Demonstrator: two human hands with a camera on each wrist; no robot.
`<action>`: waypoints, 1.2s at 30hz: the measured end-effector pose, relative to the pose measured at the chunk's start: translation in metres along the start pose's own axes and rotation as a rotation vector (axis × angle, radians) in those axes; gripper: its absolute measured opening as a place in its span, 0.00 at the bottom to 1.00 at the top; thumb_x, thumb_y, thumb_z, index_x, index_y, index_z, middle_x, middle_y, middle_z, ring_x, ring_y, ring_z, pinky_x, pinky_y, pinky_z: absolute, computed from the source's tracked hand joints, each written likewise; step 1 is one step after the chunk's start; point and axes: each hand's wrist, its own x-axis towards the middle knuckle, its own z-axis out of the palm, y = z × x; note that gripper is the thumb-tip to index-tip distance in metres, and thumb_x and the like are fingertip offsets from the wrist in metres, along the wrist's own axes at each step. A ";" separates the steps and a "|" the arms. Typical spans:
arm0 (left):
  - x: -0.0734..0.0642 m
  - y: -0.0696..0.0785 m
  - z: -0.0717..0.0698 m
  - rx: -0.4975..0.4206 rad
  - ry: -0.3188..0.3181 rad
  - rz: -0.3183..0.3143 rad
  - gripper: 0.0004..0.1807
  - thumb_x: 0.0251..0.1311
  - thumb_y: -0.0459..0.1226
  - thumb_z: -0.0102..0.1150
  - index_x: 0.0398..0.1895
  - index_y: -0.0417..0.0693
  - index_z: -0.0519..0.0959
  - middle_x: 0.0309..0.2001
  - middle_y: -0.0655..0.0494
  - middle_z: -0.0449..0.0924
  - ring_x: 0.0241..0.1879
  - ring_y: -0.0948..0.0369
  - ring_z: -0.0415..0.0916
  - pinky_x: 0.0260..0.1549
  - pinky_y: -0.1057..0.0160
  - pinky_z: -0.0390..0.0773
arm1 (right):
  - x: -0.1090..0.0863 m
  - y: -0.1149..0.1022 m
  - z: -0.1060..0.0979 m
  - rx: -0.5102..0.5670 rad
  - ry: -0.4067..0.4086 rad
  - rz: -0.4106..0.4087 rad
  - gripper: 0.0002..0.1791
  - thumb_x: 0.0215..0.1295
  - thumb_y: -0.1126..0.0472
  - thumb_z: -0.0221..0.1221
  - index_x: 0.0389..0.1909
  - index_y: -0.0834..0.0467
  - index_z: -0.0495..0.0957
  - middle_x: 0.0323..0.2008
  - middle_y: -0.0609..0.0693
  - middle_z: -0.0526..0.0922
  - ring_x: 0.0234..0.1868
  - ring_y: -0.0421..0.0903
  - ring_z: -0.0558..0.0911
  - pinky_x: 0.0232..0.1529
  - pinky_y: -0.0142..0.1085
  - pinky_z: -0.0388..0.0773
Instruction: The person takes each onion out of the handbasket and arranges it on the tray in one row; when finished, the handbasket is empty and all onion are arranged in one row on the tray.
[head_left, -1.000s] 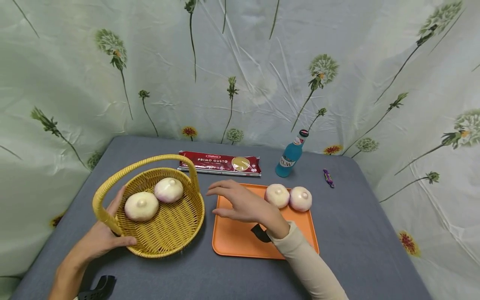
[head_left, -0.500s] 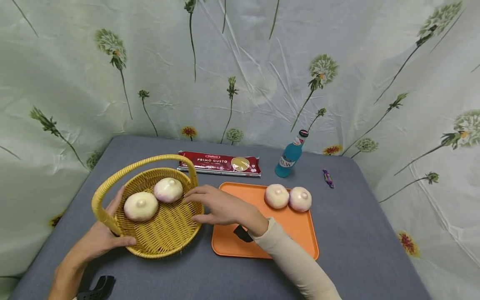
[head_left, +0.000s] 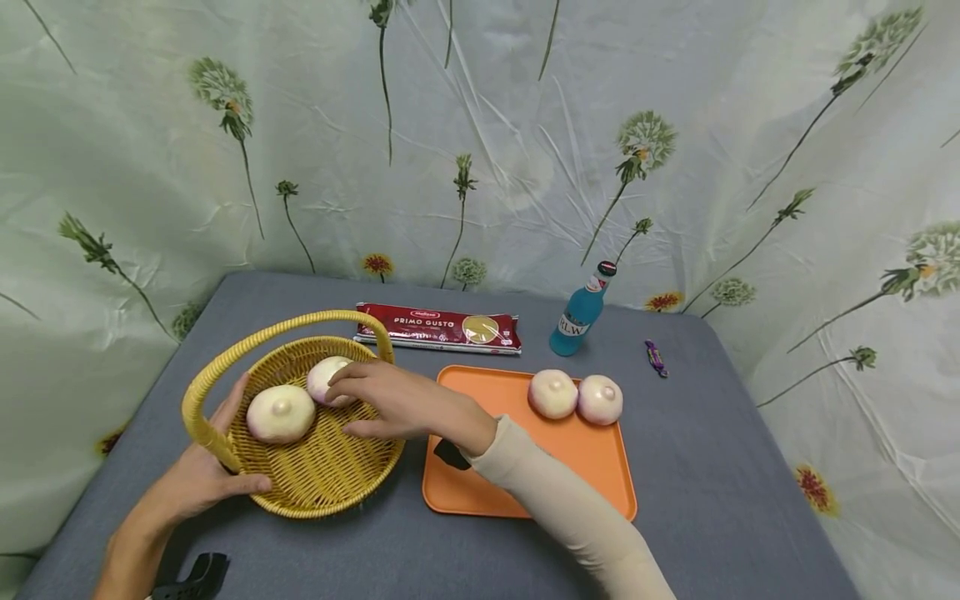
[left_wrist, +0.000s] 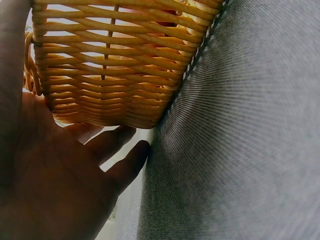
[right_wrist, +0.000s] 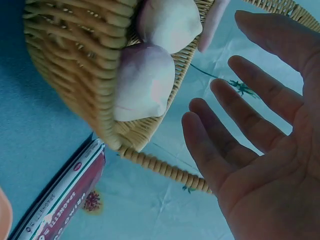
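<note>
A yellow wicker basket [head_left: 333,487] with a tall arched handle stands on the left of the table. My left hand [head_left: 197,482] rests along its left side, the thumb at the front rim; in the left wrist view the fingers [left_wrist: 114,145] spread straight against the wicker. Inside lie two white-and-purple, onion-like bulbs: a left one [head_left: 281,414] and a rear one [head_left: 322,379], partly hidden by my right hand [head_left: 408,404]. That hand reaches over the basket's right rim, and in the right wrist view its spread fingers hold nothing above the bulbs [right_wrist: 145,82].
Right of the basket lies an orange tray [head_left: 555,483], crossed by the right forearm, with two more bulbs [head_left: 553,394] at its far right corner. Behind are a red spaghetti packet [head_left: 442,327] and a blue bottle [head_left: 576,321]. A purple wrapped candy [head_left: 656,358] lies at right.
My right hand has moved left from above the orange tray to over the basket, now covering part of the rear bulb. The left hand and basket have stayed in place.
</note>
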 end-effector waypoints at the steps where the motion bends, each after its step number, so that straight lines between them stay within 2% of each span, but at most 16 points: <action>1: 0.000 0.000 0.000 0.003 0.000 -0.002 0.82 0.25 0.29 0.83 0.82 0.51 0.33 0.79 0.34 0.36 0.72 0.80 0.36 0.61 0.86 0.40 | 0.003 0.000 -0.001 0.005 -0.001 -0.008 0.23 0.69 0.52 0.62 0.62 0.56 0.77 0.65 0.52 0.75 0.68 0.46 0.72 0.69 0.32 0.63; 5: 0.000 0.001 0.001 0.002 -0.006 -0.014 0.82 0.26 0.29 0.83 0.82 0.50 0.33 0.79 0.34 0.37 0.71 0.80 0.37 0.61 0.86 0.41 | 0.016 0.000 -0.004 -0.005 -0.026 -0.006 0.23 0.70 0.53 0.62 0.63 0.57 0.76 0.65 0.51 0.75 0.68 0.45 0.72 0.69 0.29 0.62; 12: -0.002 0.003 0.000 -0.020 -0.027 -0.044 0.81 0.31 0.29 0.82 0.82 0.55 0.30 0.78 0.32 0.35 0.71 0.81 0.36 0.60 0.86 0.41 | 0.037 0.001 -0.008 0.017 -0.100 0.050 0.23 0.71 0.54 0.60 0.65 0.54 0.75 0.65 0.48 0.73 0.69 0.42 0.69 0.70 0.29 0.59; 20: 0.000 0.004 -0.001 -0.035 -0.027 -0.032 0.81 0.30 0.27 0.82 0.82 0.56 0.31 0.78 0.32 0.38 0.71 0.81 0.39 0.60 0.86 0.43 | 0.056 0.007 -0.005 -0.015 -0.135 0.093 0.22 0.72 0.56 0.59 0.66 0.51 0.75 0.68 0.49 0.71 0.71 0.44 0.66 0.70 0.30 0.59; 23: 0.000 0.004 -0.001 -0.046 -0.031 -0.033 0.81 0.30 0.27 0.82 0.82 0.57 0.31 0.78 0.32 0.38 0.70 0.82 0.40 0.59 0.86 0.45 | 0.061 0.008 -0.002 -0.040 -0.156 0.120 0.23 0.71 0.56 0.60 0.66 0.49 0.75 0.69 0.47 0.70 0.72 0.44 0.64 0.72 0.33 0.56; 29: 0.000 0.004 -0.001 -0.047 -0.037 -0.023 0.80 0.31 0.26 0.82 0.82 0.53 0.31 0.78 0.32 0.37 0.71 0.82 0.43 0.59 0.86 0.47 | 0.067 0.010 0.007 -0.081 -0.194 0.187 0.23 0.72 0.53 0.58 0.67 0.45 0.74 0.72 0.47 0.66 0.74 0.45 0.61 0.73 0.35 0.55; 36: -0.001 0.006 -0.001 -0.063 -0.038 -0.036 0.79 0.33 0.26 0.81 0.82 0.53 0.31 0.78 0.31 0.37 0.71 0.83 0.42 0.59 0.86 0.47 | 0.069 0.009 0.013 -0.131 -0.216 0.200 0.20 0.76 0.52 0.52 0.65 0.43 0.75 0.72 0.46 0.65 0.75 0.44 0.60 0.74 0.36 0.51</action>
